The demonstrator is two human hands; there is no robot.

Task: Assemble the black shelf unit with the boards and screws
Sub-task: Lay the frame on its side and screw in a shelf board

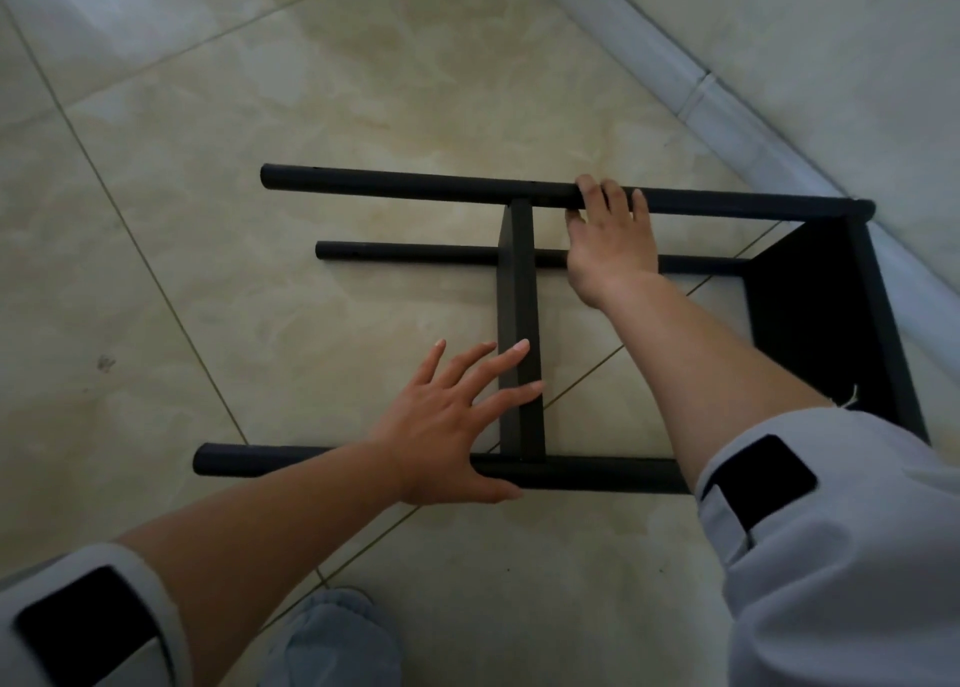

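On floor, black shelf unit [519, 322] lies on side, part built: end board [810, 322] at right, middle board [519, 281] across poles. My right hand [608, 239] grips far pole [389, 182], fingers curled over it. My left hand [447, 421] spread flat, fingers straight, touching middle board by near pole [571, 473]. Step, I judge: squaring middle board. Next needs screw; none visible.

no readable text, labels, numbers or signs anywhere
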